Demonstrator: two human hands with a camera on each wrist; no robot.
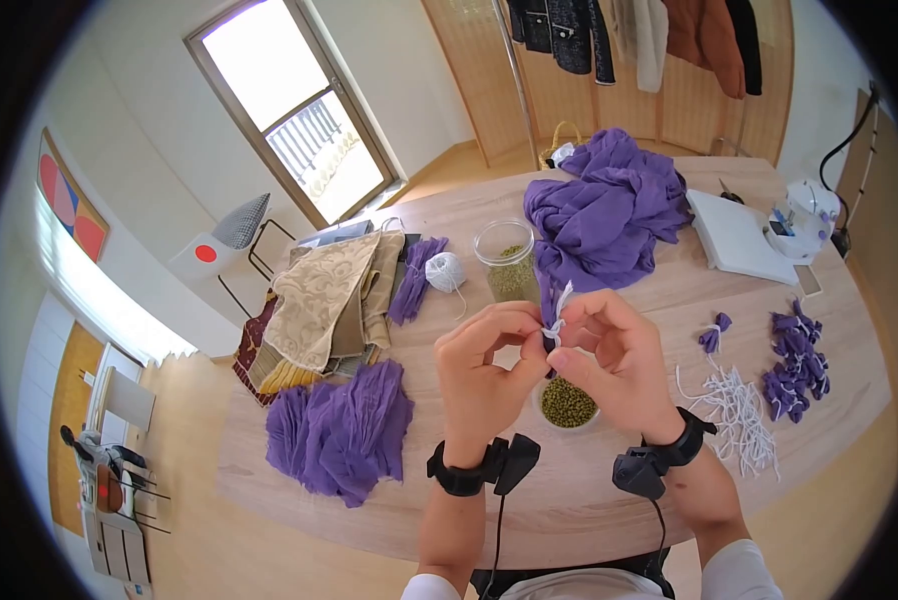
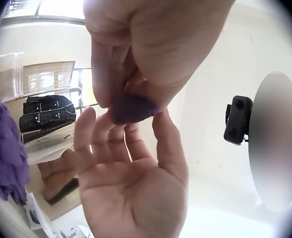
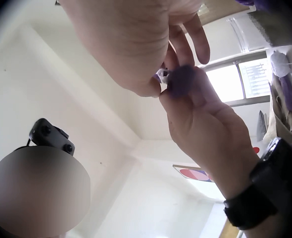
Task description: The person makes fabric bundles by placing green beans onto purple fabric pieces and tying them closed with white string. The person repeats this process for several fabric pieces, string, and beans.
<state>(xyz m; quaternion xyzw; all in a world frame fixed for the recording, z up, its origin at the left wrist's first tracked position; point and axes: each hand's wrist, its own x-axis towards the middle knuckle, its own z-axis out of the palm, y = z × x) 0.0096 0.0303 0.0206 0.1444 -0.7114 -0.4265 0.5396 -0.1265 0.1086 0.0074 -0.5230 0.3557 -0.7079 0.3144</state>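
In the head view, a small purple cloth bundle (image 1: 549, 342) with white string (image 1: 561, 304) around it is held over the table. The left hand (image 1: 481, 375) pinches the bundle from the left. From the right, the right hand (image 1: 624, 362) pinches at the string with thumb and forefinger. The left wrist view shows the rounded purple cloth (image 2: 132, 109) between both hands' fingertips. A white knot (image 3: 162, 75) lies beside the purple bundle (image 3: 181, 81) in the right wrist view. Fingers cover part of the string.
Below the hands stands a bowl of green beans (image 1: 569, 404); behind them is a glass jar (image 1: 507, 262). Purple cloth (image 1: 604, 215) is heaped at the back. Cut strings (image 1: 734, 415) and tied purple pieces (image 1: 797, 362) lie right, purple strips (image 1: 344, 430) and folded fabrics (image 1: 324, 300) left.
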